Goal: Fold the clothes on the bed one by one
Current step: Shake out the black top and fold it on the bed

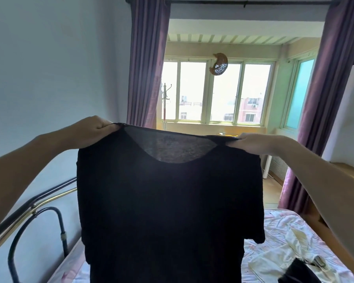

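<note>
The bed (284, 227) lies below the black T-shirt (168, 201), which hangs upright above it, neckline up, long axis vertical, hiding most of the mattress. A white garment (282, 254) lies right of the shirt. The left hand (92, 130) and right hand (253, 142) each pinch a shoulder.

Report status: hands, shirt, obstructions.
Left hand, right hand pinch black knit short-sleeved shirt at shoulders, held up. Cream garment on bed. Nothing obstructing.
</note>
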